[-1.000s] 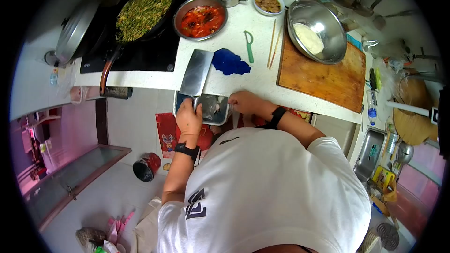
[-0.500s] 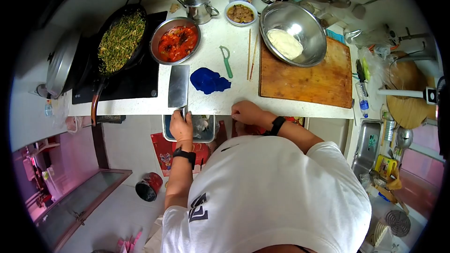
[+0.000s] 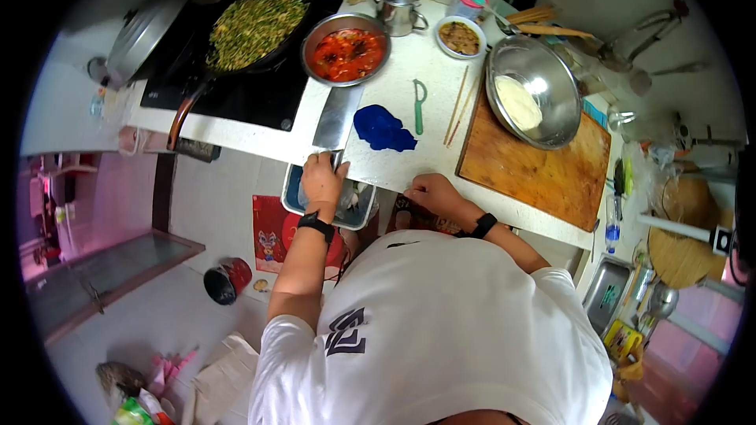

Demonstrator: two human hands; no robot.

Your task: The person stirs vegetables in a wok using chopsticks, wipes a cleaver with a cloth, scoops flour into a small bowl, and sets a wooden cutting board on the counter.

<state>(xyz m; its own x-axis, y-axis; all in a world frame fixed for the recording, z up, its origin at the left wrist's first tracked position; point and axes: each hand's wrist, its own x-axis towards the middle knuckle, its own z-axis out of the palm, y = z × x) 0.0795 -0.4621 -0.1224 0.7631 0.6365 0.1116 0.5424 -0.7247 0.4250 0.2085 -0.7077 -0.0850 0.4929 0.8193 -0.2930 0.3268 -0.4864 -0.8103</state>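
Note:
My left hand (image 3: 323,179) is closed around the handle of a cleaver (image 3: 334,124) at the front edge of the counter. The cleaver's broad blade lies on the white top, its far end by the rim of a metal bowl (image 3: 309,68) of red, saucy food. Right of the blade is a crumpled dark blue cloth or bag (image 3: 383,128), its kind unclear. Beyond it lies a green-handled peeler (image 3: 419,116). My right hand (image 3: 431,193) rests at the counter edge, fingers curled in, with nothing visible in it. Two chopsticks (image 3: 457,106) lie farther back.
A wok (image 3: 264,59) of chopped greens stands on the black cooktop (image 3: 276,106) at left. On the right, a steel bowl (image 3: 543,130) with dough overlaps a wooden board (image 3: 535,173). A kettle (image 3: 398,12) and small bowl (image 3: 441,41) stand behind. Below is a bin (image 3: 293,201).
The head view has turned and shifted, so the counter appears tilted and farther right. My left hand keeps hold of the cleaver; my right hand stays curled at the edge.

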